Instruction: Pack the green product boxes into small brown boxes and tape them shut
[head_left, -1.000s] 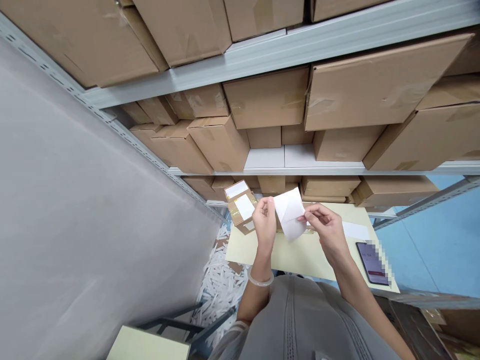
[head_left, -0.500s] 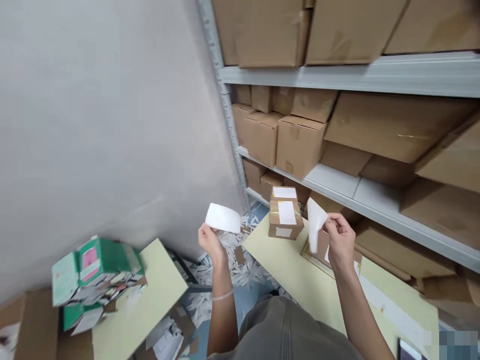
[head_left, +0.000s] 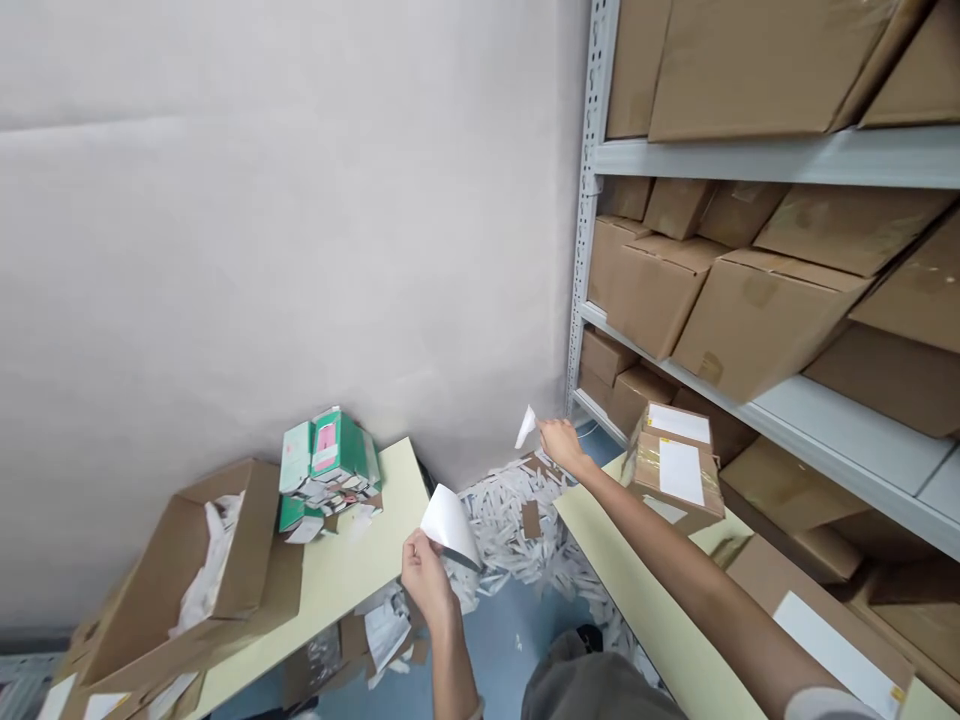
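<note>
My left hand (head_left: 427, 575) pinches a curled white paper sheet (head_left: 450, 522) by its edge, near the corner of the left table. The sheet looks like a label, with its face turned up. Stretched far forward, my right hand (head_left: 561, 443) has a small white paper piece (head_left: 526, 427) at its fingertips, above the heap of white paper strips (head_left: 517, 525) on the floor. Below my right forearm stands a taped cardboard box (head_left: 651, 470) with white labels on it, at the far end of the right table (head_left: 615, 545).
Green cartons (head_left: 349, 480) holding paper bits stand on the left table (head_left: 375, 555), beside an open cardboard box (head_left: 255, 540) with white paper inside. Shelving (head_left: 750, 160) packed with cardboard boxes fills the right. A labelled box (head_left: 772, 580) lies on the right table. A wall (head_left: 300, 220) rises ahead.
The view has turned left. My right hand has moved away from the labelled boxes and out over the paper heap with its paper. My left hand still holds its sheet.
</note>
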